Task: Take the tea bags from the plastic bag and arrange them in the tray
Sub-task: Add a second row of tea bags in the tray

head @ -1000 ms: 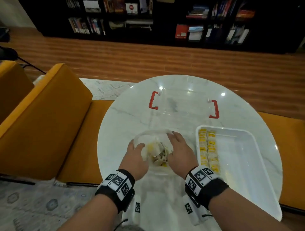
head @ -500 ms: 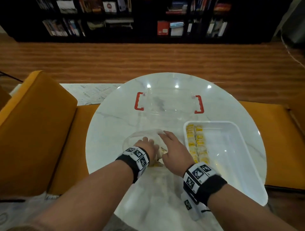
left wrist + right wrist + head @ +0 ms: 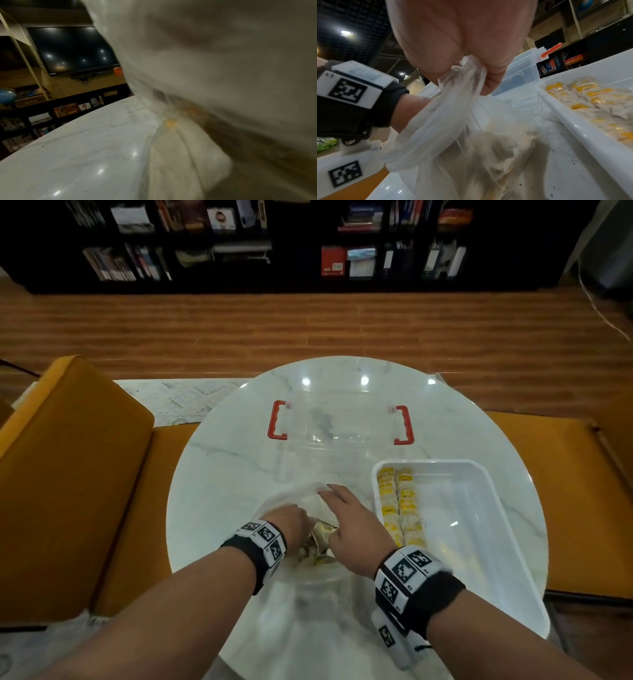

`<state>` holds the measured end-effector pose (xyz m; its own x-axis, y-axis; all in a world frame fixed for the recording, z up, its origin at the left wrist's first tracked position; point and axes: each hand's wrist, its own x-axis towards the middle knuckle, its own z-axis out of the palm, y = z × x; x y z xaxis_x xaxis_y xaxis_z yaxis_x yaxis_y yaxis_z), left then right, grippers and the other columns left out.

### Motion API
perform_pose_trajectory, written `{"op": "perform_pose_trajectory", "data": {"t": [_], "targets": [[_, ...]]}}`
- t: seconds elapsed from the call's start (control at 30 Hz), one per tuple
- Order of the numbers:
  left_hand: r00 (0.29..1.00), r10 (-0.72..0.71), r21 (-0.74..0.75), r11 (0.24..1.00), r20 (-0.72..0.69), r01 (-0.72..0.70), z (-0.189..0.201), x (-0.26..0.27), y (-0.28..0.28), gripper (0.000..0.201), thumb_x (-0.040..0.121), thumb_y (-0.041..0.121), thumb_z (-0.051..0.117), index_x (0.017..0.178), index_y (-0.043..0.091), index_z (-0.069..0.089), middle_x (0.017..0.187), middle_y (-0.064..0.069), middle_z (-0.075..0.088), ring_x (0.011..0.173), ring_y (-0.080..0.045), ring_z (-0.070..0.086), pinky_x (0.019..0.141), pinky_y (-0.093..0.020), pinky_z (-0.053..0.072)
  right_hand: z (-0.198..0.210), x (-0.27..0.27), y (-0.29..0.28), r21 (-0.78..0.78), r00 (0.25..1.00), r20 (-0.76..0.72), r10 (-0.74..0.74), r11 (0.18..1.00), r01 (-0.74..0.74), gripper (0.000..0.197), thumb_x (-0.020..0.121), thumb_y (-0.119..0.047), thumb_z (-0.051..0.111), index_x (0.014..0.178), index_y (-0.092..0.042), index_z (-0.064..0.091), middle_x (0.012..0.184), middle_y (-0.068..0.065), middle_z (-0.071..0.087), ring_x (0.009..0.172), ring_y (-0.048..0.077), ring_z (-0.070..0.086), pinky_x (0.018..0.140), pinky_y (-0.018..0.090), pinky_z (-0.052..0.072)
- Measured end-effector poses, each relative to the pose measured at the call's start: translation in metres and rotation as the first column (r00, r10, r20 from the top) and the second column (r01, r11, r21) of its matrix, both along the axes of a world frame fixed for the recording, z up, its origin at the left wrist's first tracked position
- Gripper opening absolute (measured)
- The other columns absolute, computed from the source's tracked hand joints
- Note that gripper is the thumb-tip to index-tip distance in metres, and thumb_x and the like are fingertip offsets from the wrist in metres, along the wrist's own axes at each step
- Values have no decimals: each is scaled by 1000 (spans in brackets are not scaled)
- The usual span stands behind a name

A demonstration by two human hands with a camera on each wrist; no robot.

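A: Filling up partway — two columns of yellow-tagged tea bags [image 3: 400,508] are sitting along the left side of the white tray [image 3: 479,470], and the rest of it is showing bare plastic.

B: Where's the tray lying?

A: It's lying on the marble table [image 3: 219,474], just right of the plastic bag [image 3: 294,498], near the table's right edge.

B: What's left?

A: Plenty, I'm judging. A loose clump of tea bags is showing through the bag between the two wrists. Can't count them, too blurred.

B: Hands?

A: Right hand [image 3: 352,525] is pinching a bunched fold of the bag's mouth between thumb and fingers; the right wrist view is showing that plainly. Left hand [image 3: 291,522] is reaching down inside the bag, film draped over it. Its fingers are hidden, so I can't tell if it's grasping a tea bag or not.

B: How's the bag looking?

A: Thin, clear, crumpled, resting on the table with its mouth pulled up. In the left wrist view it's filling most of the picture, hazy, with yellow specks showing through.

B: Anything else?

A: Clear tub with red handles [image 3: 342,433] is sitting behind the bag. Tiny dark specks are dotting the table near the tray.
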<state>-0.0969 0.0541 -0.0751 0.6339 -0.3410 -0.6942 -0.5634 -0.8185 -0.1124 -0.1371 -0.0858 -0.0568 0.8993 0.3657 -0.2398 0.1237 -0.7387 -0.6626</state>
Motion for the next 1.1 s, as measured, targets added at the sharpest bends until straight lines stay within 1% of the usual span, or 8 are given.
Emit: {"op": "perform_pose_trajectory", "data": {"t": [0.2,0.43,0.57,0.67,0.77,0.87,0.97,1.1], "targets": [[999,35,-41,999,-15,-36,15,4,0,27,100,12,45,124,4,57,125,-13,61,116,-26,57,97,-31,41,1,5,-4,36,1000,9,8,999,-9,72,82,-2,50,148,-24,30,156,-8,18,134,18,40,105,21,34],[956,293,-380,883,-11,-275,58,6,12,22,93,27,58,112,16,62,107,-2,64,96,-19,57,75,-25,39,3,15,-12,32,1000,9,19,999,-19,75,84,-9,57,150,-25,25,156,-8,18,140,12,28,103,12,22],[864,466,-570,663,-192,-485,66,-2,29,17,86,38,70,91,23,63,82,10,61,73,-8,55,62,-20,40,5,20,-22,24,999,-18,38,999,-38,71,82,-19,59,147,-25,32,155,-7,22,141,10,26,107,16,20],[780,545,-632,496,-308,-596,66,-8,36,18,84,38,72,89,21,66,84,4,70,74,-14,65,72,-30,53,7,20,-27,113,1000,0,-3,994,3,59,72,-32,52,131,-26,52,146,-9,35,136,12,31,110,24,26],[722,588,-661,382,-364,-645,60,-12,43,22,83,38,73,88,18,67,79,4,71,69,-13,64,73,-32,53,10,17,-31,244,977,189,-104,968,56,47,67,-43,49,109,-26,61,118,-14,48,110,6,45,93,20,34],[642,594,-674,214,-484,-707,53,-15,46,26,83,37,73,90,12,67,76,-1,69,69,-14,62,73,-36,51,22,14,-26,366,978,186,-90,930,16,26,74,-30,69,98,-29,60,96,-12,55,73,5,53,68,13,42],[504,500,-615,-76,-704,-785,44,-24,42,31,83,29,74,97,4,64,82,-12,69,75,-24,64,74,-38,52,25,13,-18,416,995,71,-73,908,37,16,79,-16,68,87,-28,62,78,-9,62,57,7,54,59,23,48],[253,174,-307,-572,-952,-760,30,-41,25,19,85,12,67,98,-3,63,86,-19,70,75,-29,68,70,-36,57,19,14,-14,430,989,-74,-128,891,148,17,81,-11,66,85,-27,63,77,-5,64,62,12,62,66,37,59]]}}
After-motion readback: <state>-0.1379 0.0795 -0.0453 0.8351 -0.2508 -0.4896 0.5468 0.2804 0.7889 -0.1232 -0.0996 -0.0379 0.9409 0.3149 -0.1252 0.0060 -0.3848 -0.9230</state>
